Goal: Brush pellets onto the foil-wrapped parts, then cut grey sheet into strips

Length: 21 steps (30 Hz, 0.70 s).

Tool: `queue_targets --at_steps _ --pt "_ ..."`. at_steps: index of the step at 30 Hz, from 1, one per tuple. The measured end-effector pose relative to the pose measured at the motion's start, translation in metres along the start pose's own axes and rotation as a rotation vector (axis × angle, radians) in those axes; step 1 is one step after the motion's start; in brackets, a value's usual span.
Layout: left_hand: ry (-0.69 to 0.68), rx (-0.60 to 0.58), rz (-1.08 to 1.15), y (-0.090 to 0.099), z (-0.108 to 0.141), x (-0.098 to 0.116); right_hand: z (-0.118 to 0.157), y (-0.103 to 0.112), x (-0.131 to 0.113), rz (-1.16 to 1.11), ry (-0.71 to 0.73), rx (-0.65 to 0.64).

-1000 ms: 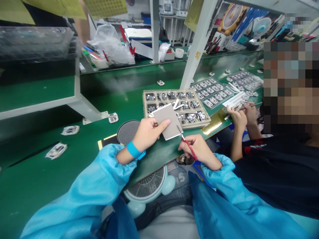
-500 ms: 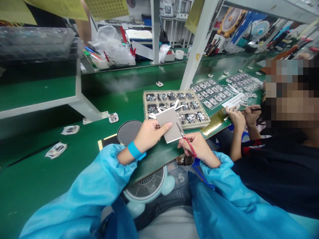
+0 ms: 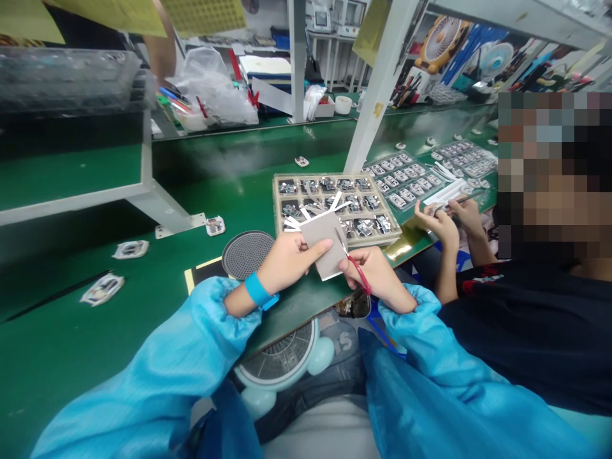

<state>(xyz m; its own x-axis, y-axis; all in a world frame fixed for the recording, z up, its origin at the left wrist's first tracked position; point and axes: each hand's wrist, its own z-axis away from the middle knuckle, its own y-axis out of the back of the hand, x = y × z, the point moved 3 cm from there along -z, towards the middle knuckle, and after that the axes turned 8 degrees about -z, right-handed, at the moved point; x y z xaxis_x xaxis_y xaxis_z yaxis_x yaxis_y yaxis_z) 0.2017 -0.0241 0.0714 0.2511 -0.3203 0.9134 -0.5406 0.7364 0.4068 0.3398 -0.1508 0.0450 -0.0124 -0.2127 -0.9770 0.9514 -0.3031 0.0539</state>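
My left hand [image 3: 289,260] grips a grey sheet with a white edge [image 3: 321,239], its thumb on top. Red-handled scissors [image 3: 358,274] are in my right hand [image 3: 375,273], their blades lying at the sheet's right side. Whether the blades are open is hard to tell. Several white strips [image 3: 336,201] fan out past the sheet's far edge. Just behind the sheet is a compartment tray [image 3: 276,204] of small metallic parts. A round dark mesh disc [image 3: 246,254] lies on the green table left of my left hand.
At the right a person's hand [image 3: 442,226] works near clear trays of small white parts [image 3: 406,182]. A slanted white post [image 3: 377,95] rises behind the compartment tray. White parts [image 3: 102,289] lie at the left by a shelf leg [image 3: 169,207].
My right hand and the scissors have shifted slightly left, and the sheet has tilted a little. The other person's hands have moved left.
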Motion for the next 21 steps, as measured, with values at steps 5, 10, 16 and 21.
queue_targets --at_steps 5,10,16,21 --pt "-0.001 -0.028 0.0 -0.002 0.001 0.001 -0.003 0.001 -0.001 -0.011 0.012 -0.001" --pt "-0.015 -0.046 0.024 -0.004 0.002 0.005 -0.004 0.001 -0.004 -0.009 -0.014 0.01" --pt "-0.015 -0.069 0.005 -0.004 0.001 0.002 -0.008 0.001 -0.01 0.007 -0.035 0.025" --pt "-0.023 -0.068 0.011 -0.005 0.003 0.002 -0.011 0.0 -0.016 0.018 0.083 0.01"
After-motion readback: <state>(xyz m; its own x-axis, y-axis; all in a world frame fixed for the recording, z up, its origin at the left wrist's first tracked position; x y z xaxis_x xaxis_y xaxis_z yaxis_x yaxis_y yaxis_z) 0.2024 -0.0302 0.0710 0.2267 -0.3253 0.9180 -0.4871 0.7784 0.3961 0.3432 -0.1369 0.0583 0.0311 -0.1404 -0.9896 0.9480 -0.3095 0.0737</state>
